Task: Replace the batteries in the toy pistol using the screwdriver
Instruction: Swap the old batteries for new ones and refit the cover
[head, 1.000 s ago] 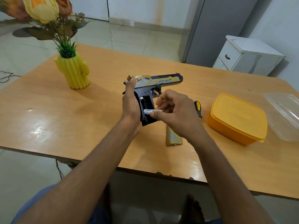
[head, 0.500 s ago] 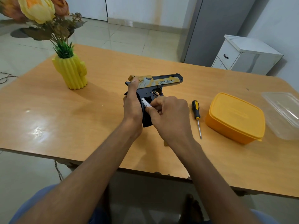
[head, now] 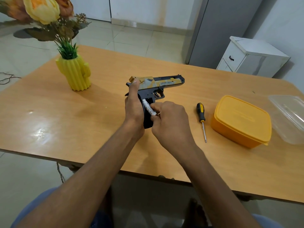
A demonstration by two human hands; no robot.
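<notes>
- Toy pistol [head: 158,86] at the centre of the frame, held above the wooden table [head: 102,99], barrel pointing toward the right edge, grip pointing down toward the lower edge.
- Grip side open, dark battery bay exposed.
- White battery [head: 149,109] lying slanted in the bay, upper end tucked inside, lower end sticking out toward the right hand.
- Left hand [head: 134,104] clenched around the back of the grip, thumb stretched up along the rear of the slide.
- Right hand [head: 171,122] just right of the grip, fingers curled, thumb and forefinger pinching the lower end of the battery.
- Screwdriver [head: 201,119] with black and yellow handle flat on the table right of centre, untouched, tip toward the lower edge.
- Yellow lidded box [head: 241,120] just right of the screwdriver, apart from it.
- Clear plastic container [head: 289,116] at the right edge, beside the yellow box.
- Yellow cactus-shaped vase [head: 74,73] with flowers [head: 42,9] on the table at upper left, well apart from the pistol.
- White cabinet [head: 251,58] on the floor beyond the table, upper right.
</notes>
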